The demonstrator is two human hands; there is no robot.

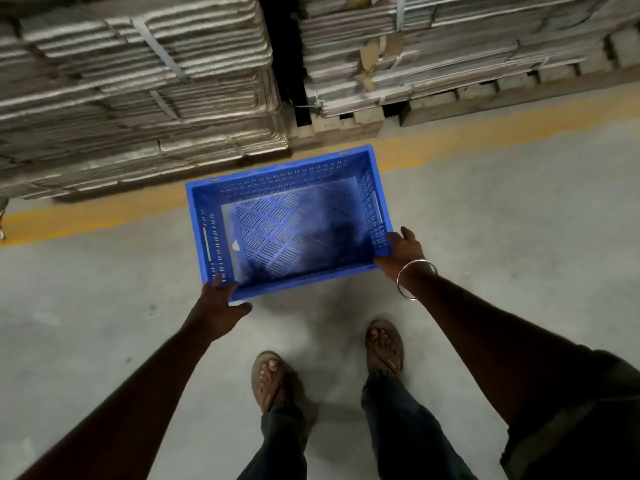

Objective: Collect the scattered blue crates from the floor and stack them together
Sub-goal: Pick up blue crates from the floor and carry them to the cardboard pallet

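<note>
blue crate (291, 223) dead ahead, long axis crosswise | left hand (218, 299), right hand (401, 251) gripping near corners | equally near

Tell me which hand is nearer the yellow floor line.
Right. The right hand grips the blue crate's right near corner, closer to the yellow line; the left hand holds the left near corner, farther back.

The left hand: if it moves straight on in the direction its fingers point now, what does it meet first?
The left hand already grips the near corner of the blue crate, so it would meet the crate's wall at once. Beyond lies the cardboard stack.
</note>
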